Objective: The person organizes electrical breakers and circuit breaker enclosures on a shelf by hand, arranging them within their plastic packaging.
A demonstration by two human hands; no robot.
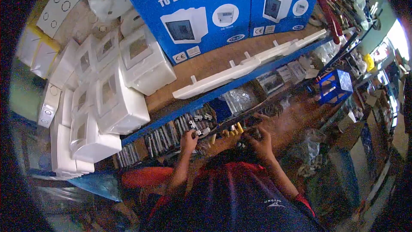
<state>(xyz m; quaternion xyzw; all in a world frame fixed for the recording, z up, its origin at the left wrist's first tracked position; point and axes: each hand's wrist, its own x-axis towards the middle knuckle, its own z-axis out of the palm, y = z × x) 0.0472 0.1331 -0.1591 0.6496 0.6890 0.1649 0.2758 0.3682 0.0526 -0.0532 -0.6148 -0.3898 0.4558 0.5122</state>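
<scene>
My left hand is closed at the front edge of the lower shelf, its fingertips on a small white plastic piece. Several similar white clips lie just beyond it, on top of a row of thin packed items. To the right, my right hand is held low with its fingers curled. Something small and greyish shows at its fingertips, too blurred to name. Small yellow pieces lie between the two hands, nearest to the right one.
White plastic enclosures are stacked at left on the upper shelf. Blue distribution box cartons stand behind a long white strip. A blue stool is on the floor at right, near clear plastic bags.
</scene>
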